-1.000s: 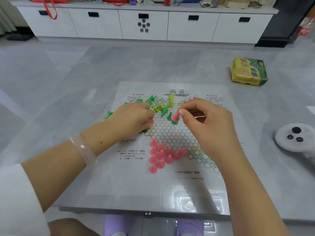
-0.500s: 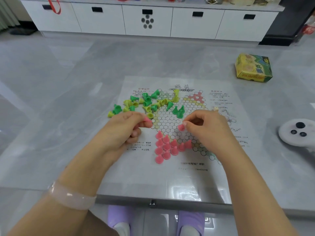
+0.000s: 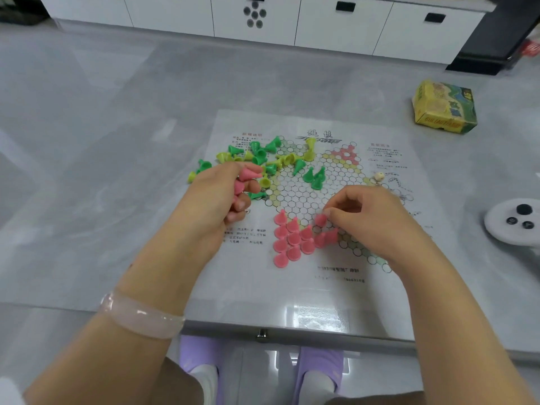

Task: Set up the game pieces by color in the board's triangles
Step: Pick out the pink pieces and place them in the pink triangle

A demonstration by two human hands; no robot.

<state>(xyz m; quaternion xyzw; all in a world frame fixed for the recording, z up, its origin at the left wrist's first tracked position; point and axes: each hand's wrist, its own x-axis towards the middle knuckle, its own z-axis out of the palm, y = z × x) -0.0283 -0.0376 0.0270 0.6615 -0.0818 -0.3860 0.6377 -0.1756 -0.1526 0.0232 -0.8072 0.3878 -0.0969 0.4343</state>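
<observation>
A grey counter [image 3: 117, 171] carried the paper board [image 3: 321, 287], its star of circles printed in the middle. Off to the right lay a yellow-green box [image 3: 444, 108] and, at the counter's edge, a white controller [image 3: 514, 223].

On the board, the pink pieces [image 3: 292, 238] stood packed into the near triangle, which looked almost full. The green and yellow pieces [image 3: 263, 156] lay jumbled over the board's far-left part, some tipped on their sides, a few spilling onto the bare counter; three green ones stood near the centre field. None of these seemed sorted into a triangle yet, so by my judgement one colour was nearly done and two remained.

The left hand [image 3: 216, 203] was curled closed around several spare pink pieces, one cone poking out between thumb and forefinger, near the loose heap. The right hand [image 3: 371, 217] pinched a single pink piece [image 3: 320, 219] at its fingertips, held just above or touching the upper edge of the pink triangle; which, I could not tell.
</observation>
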